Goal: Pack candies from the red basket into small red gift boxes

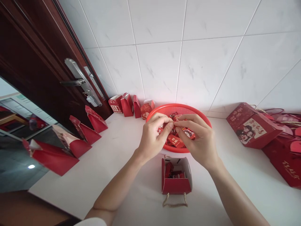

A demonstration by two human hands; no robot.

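My left hand (pixel 157 130) and my right hand (pixel 198 136) meet over a red plastic basket (pixel 207 121), fingertips pinched close together. Whatever is between the fingers is too small or too hidden to make out. Beneath them the basket holds many small red wrapped packets (pixel 176 142), some with printed figures and gold lettering. Just in front of the basket stands an open red gift box (pixel 176 186) with a twisted rope handle (pixel 175 205). Several small red pieces (pixel 176 174) lie inside it.
Several small red boxes (pixel 127 105) stand along the tiled wall. More red boxes (pixel 55 157) line the left edge of the white table (pixel 113 150). At right are a printed red box (pixel 252 125) and red bags (pixel 285 157). A dark door (pixel 47 47) stands at left.
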